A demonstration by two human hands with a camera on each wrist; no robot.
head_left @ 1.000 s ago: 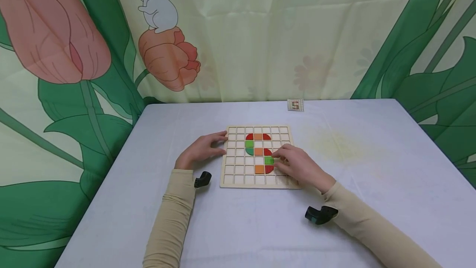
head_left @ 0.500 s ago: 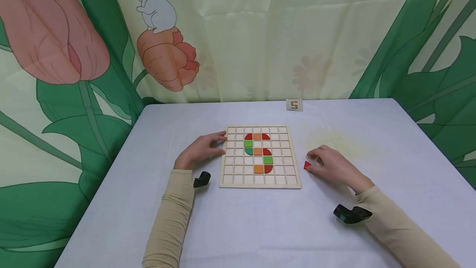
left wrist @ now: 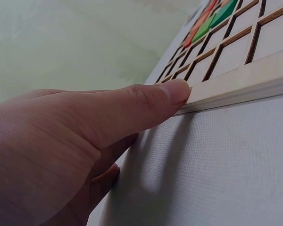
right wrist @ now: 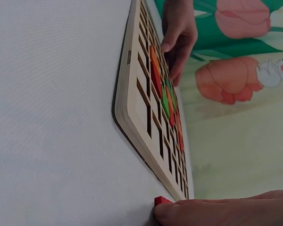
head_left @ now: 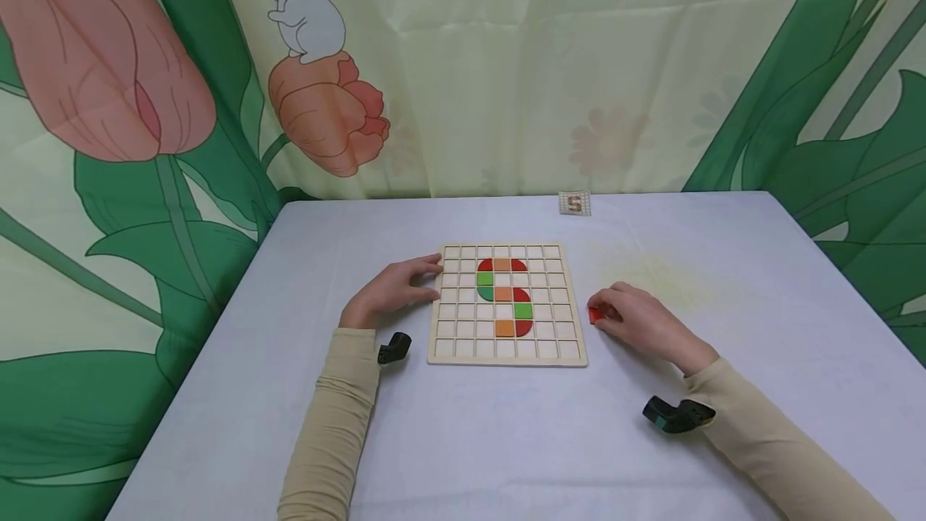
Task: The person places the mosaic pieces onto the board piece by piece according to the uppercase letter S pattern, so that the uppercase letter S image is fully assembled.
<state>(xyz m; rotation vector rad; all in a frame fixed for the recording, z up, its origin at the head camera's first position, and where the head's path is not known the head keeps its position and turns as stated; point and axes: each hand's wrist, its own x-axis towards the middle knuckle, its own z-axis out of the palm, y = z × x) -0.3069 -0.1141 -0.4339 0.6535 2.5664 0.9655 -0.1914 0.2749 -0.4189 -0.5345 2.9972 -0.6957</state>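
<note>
A wooden grid board (head_left: 506, 361) lies on the table with red, orange and green flat pieces set in several cells, forming an S-like curve. My left hand (head_left: 391, 292) rests at its left edge, thumb and fingertips touching the rim; in the left wrist view the thumb (left wrist: 151, 101) lies straight against the wooden edge. Just right of the board, my right hand (head_left: 640, 324) pinches a small red piece (head_left: 595, 316) between thumb and fingers. Part of that red piece (right wrist: 161, 200) shows beyond the fingertip in the right wrist view; its full shape is hidden.
A small card (head_left: 575, 203) with a grid pattern lies at the table's far edge. White cloth covers the table (head_left: 448, 441). Behind it hangs a curtain (head_left: 492, 87) printed with flowers and a white animal. A black wrist camera (head_left: 678, 415) sits by the right sleeve.
My right hand has moved off the board to the table on its right, where its fingers have come together on the red piece. The left hand keeps its place.
</note>
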